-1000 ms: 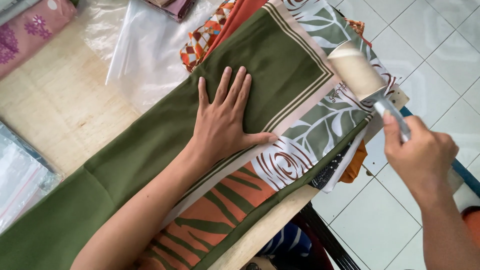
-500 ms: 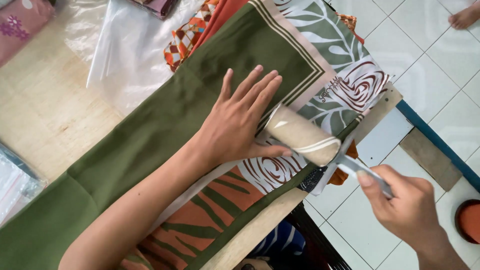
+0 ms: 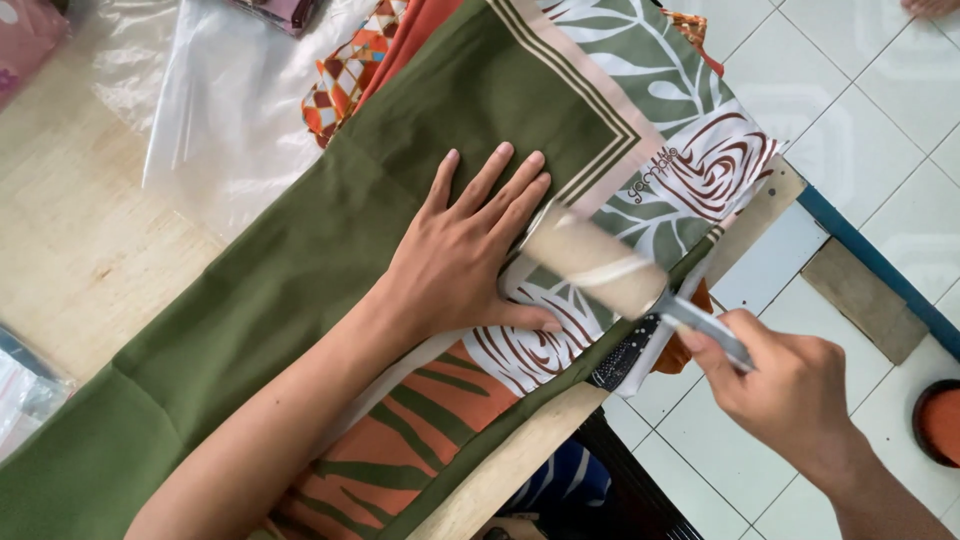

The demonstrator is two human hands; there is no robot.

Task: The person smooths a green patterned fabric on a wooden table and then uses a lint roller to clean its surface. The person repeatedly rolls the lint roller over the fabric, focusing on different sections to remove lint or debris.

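My left hand [image 3: 470,255] lies flat, fingers spread, on a long olive-green cloth [image 3: 300,270] with a cream border and a leaf and swirl print. My right hand [image 3: 785,385] grips the grey handle of a lint roller [image 3: 595,262]. Its pale roll rests on the printed part of the cloth, just right of my left fingers. The cloth stretches across a light wooden table [image 3: 70,250] and hangs over its near edge.
Clear plastic bags [image 3: 220,110] lie on the table at the top left, beside an orange patterned fabric [image 3: 345,80]. More orange fabric shows under the green cloth. White floor tiles [image 3: 860,110] lie to the right, with a blue strip [image 3: 880,275] and a brown round object [image 3: 940,420].
The lint roller came down from the cloth's far right corner and now rolls on the print next to my left hand. My left hand stayed pressed on the cloth.
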